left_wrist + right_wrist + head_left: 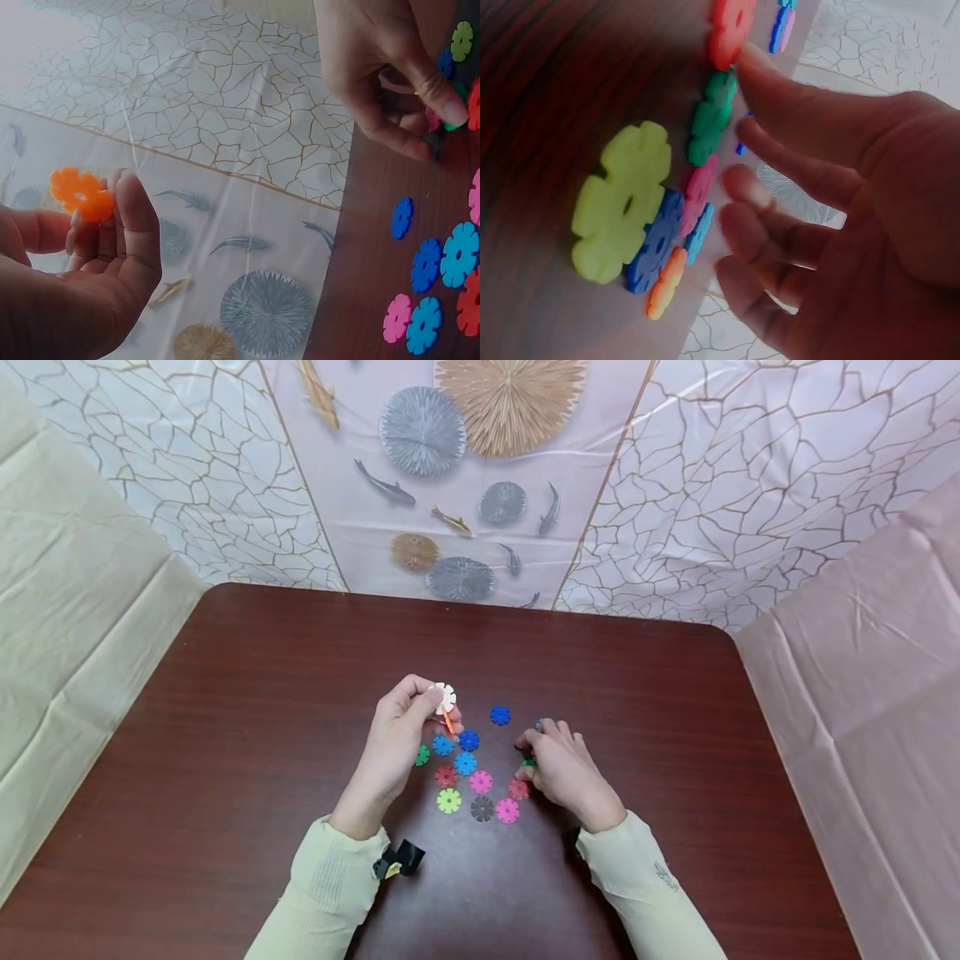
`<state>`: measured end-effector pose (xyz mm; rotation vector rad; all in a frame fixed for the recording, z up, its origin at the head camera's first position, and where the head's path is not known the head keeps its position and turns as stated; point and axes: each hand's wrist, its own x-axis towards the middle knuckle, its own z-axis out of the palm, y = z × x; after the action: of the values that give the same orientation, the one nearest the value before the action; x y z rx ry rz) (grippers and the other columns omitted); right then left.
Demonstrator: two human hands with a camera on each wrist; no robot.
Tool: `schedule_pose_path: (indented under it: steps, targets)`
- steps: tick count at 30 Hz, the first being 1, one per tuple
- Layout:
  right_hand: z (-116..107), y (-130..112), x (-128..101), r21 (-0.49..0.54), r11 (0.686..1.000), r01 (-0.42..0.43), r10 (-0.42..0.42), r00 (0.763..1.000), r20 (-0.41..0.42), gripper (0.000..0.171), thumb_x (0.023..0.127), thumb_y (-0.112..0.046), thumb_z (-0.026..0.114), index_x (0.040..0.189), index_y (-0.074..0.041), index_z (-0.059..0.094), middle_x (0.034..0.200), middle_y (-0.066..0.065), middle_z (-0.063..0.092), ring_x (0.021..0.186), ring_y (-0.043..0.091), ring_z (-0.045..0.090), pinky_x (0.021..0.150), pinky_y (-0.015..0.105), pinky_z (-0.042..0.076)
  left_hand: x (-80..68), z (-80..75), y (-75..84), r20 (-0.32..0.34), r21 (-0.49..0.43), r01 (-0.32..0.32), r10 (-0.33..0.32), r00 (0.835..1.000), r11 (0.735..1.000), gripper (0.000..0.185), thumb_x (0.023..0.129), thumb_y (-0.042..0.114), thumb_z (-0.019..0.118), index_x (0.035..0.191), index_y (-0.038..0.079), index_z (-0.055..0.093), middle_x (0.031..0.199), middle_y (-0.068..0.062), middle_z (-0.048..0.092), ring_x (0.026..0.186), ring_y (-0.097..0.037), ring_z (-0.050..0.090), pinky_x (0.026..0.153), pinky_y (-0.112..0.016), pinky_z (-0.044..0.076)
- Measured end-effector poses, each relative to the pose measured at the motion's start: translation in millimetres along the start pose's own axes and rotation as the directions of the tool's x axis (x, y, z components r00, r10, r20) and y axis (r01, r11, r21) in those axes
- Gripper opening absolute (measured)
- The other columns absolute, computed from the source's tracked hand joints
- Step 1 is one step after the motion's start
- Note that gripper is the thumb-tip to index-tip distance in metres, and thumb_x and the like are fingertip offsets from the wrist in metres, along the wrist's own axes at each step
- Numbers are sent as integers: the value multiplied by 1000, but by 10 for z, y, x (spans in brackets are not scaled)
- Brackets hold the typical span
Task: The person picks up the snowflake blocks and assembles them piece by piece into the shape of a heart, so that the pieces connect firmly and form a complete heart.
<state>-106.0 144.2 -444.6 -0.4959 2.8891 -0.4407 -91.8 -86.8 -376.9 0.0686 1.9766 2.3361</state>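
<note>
My left hand (393,731) pinches a white notched plastic disc (447,695) between thumb and fingers. An orange notched disc (81,196) is in the same grip, seen edge-on below the white one in the head view. Over the right part of the scattered discs, my right hand (566,767) hangs low with loosely bent fingers. Its thumb tip is right by a green disc (712,120) and a red disc (731,34), and the fingers are apart from the thumb. A pink disc (700,193), partly overlapped, lies beyond the green one.
Several more discs lie on the dark wooden table (300,668) between the hands, among them a dark blue disc (500,716), a grey disc (482,809) and a lime disc (448,801). A patterned cloth (465,485) hangs behind the table's far edge.
</note>
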Motion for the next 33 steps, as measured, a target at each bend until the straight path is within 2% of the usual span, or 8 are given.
schedule_pose_path:
  steps: [6, 12, 15, 20, 26, 28, 30, 33]
  targets:
    - [27, 55, 30, -7, 999, -43, 43, 999, -24, 29, 84, -16, 76, 111, -9, 67, 103, 6, 53, 98, 28, 46, 82, 42, 40, -11, 9, -11, -8, -19, 22, -22, 1000, 1000, 19, 102, 20, 51, 99, 1, 53, 81, -15, 63, 66, -20, 63, 68, -29, 57]
    - [15, 145, 67, -30, 994, -108, 108, 994, -2, 29, 80, -1, 69, 107, -4, 62, 97, 11, 55, 94, 31, 50, 83, 45, 45, -17, 21, 8, 12, -43, 20, -19, 1000, 999, 21, 102, 20, 50, 93, 2, 53, 72, -13, 57, 58, -20, 56, 59, -27, 53]
    - [11, 192, 99, -4, 992, -126, 126, 992, 8, 26, 80, 1, 66, 104, -2, 60, 93, 12, 54, 90, 32, 51, 79, 44, 48, -24, 21, 20, 19, -47, 8, -7, 1000, 999, 21, 101, 20, 50, 90, 2, 51, 70, -13, 53, 57, -20, 53, 56, -26, 51]
    - [7, 253, 132, 63, 984, -164, 162, 986, 40, 22, 82, -7, 75, 97, -1, 60, 88, 10, 53, 82, 27, 53, 69, 39, 50, -34, 20, 27, 31, -45, -10, 12, 999, 999, 22, 101, 19, 50, 88, 2, 51, 69, -12, 52, 56, -21, 50, 54, -24, 50]
    - [-34, 283, 114, 60, 982, -182, 179, 983, 53, 25, 81, -20, 80, 84, -7, 59, 77, 4, 53, 68, 19, 52, 59, 35, 48, -18, 18, 19, 12, -63, 20, -19, 1000, 998, 20, 100, 18, 54, 89, 1, 56, 71, -17, 56, 55, -19, 54, 55, -24, 52]
    - [-72, 267, 85, 106, 977, -183, 180, 983, 36, 27, 82, -25, 79, 82, -10, 57, 72, 2, 54, 62, 17, 51, 54, 32, 45, -12, 21, 20, 5, -62, 31, -31, 1000, 998, 21, 99, 19, 55, 88, 0, 58, 72, -19, 57, 55, -18, 55, 55, -24, 52]
    - [-124, 215, 45, 202, 966, -161, 166, 986, -6, 26, 83, -28, 77, 83, -12, 57, 71, 0, 56, 59, 15, 50, 51, 29, 44, -8, 21, 19, -3, -54, 37, -38, 999, 998, 22, 98, 19, 57, 88, 0, 59, 73, -21, 58, 54, -17, 56, 55, -24, 53]
    - [-223, 54, -27, 380, 924, -38, 94, 987, -131, 17, 86, -24, 74, 89, -15, 60, 73, -1, 59, 59, 13, 50, 52, 27, 44, -8, 30, 25, -9, -27, 34, -34, 999, 999, 23, 98, 21, 59, 89, -1, 61, 73, -21, 60, 54, -17, 57, 55, -25, 52]
